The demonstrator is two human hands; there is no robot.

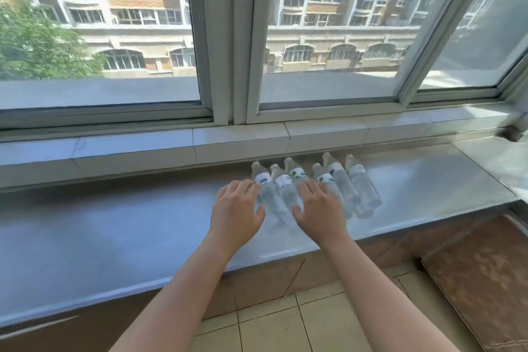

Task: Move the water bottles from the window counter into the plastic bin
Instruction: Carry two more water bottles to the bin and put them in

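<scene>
Several clear water bottles (347,188) with white labels lie side by side on the pale window counter (128,226), caps pointing at the window. My left hand (237,208) hovers over the leftmost bottle (267,194), fingers spread, holding nothing. My right hand (318,207) is spread over the middle bottles, palm down, also holding nothing. Whether the palms touch the bottles cannot be told. No plastic bin is in view.
A tiled ledge (240,143) and the window frame (223,66) rise right behind the bottles. The counter's front edge drops to brown cabinet fronts (485,280) and a tiled floor (285,328). A side counter (497,160) joins at the right.
</scene>
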